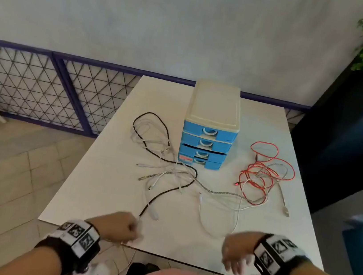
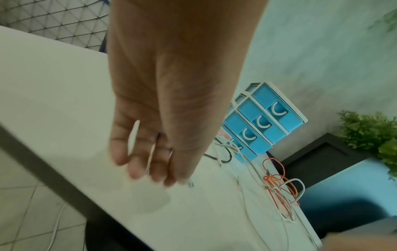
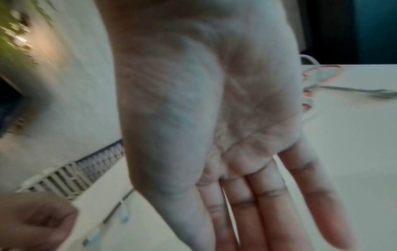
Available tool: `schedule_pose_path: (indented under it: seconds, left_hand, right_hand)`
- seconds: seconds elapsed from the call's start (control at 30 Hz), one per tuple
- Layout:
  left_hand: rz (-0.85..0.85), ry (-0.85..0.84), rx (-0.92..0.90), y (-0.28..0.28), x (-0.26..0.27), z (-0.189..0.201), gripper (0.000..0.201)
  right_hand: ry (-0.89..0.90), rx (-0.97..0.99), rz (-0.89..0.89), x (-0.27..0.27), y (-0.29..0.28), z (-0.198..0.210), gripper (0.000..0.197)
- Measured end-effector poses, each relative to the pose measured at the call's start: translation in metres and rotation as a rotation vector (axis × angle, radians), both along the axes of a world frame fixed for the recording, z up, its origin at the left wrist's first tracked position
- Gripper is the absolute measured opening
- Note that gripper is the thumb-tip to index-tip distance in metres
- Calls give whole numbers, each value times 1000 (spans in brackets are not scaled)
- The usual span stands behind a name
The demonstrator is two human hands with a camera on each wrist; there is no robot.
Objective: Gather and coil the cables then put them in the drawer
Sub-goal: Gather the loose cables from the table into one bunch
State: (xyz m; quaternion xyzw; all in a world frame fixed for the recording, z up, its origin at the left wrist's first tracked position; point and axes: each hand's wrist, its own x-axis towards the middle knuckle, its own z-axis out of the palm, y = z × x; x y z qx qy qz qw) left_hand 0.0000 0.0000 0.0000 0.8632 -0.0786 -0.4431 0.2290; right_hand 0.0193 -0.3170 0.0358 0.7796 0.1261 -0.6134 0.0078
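White table (image 1: 102, 198) carries a four-drawer blue organiser with a cream top (image 1: 210, 127); all places below are given relative to it. Its drawers face the person; the third from the top looks pushed out slightly, the others flush. To the organiser's left and in front of it lies a loose tangle: a black cable (image 1: 169, 192) looping beside the organiser's left wall and running forward toward the near table edge, several white cables (image 1: 150, 137) across it, and a braided grey cable (image 1: 212, 191) trailing from the front of the organiser off to the right. To the organiser's right, well apart from it, a red cable (image 1: 262, 169) lies in loose loops mixed with grey and white strands. None of the cables is coiled; none is in a drawer. Left hand (image 1: 122, 227) is at the near table edge, front-left of the organiser, fingers curled; in the left wrist view thin white cable strands (image 2: 133, 137) pass between those curled fingers, so it grips white cable, and more white cable hangs below the table edge. Right hand (image 1: 237, 252) hovers at the near edge, front-right of the organiser, palm exposed, fingers (image 3: 268, 203) extended and relaxed, holding nothing. Both wrist views are motion-blurred.
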Motion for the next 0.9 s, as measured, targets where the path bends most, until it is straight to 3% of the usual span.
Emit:
schedule_pose_path:
  seconds: [0.07,0.13,0.23,0.43,0.53,0.6,0.77,0.9]
  left_hand:
    - [94,-255,55,-4,15,-2,19]
    - [138,-367,121,-10,26,-2,11]
    - [68,-365,260,-18,27,-8,16]
    - [-56,-331,295,-20,40,9,5]
    - [-25,-446,115,-30,64,55,8]
    - [38,-579,-68,-39,84,93,14]
    - [409,-697,-508,-56,119,151,12]
    - [642,-836,-759,-79,138,162,8]
  right_hand:
    - [-123,97,-34,21,16,1,21]
    - [-351,221,2,41,37,16,22]
    - [-591,394,-22,59,61,23,26]
    - [-685,559,-51,77,93,15,35]
    - [-706,730,-111,83,102,23,45]
    - [-749,892,-214,90,108,36,36]
    - [-805,1249,-724,112,102,82,22]
    - [-863,1239,-658,122,94,104,19]
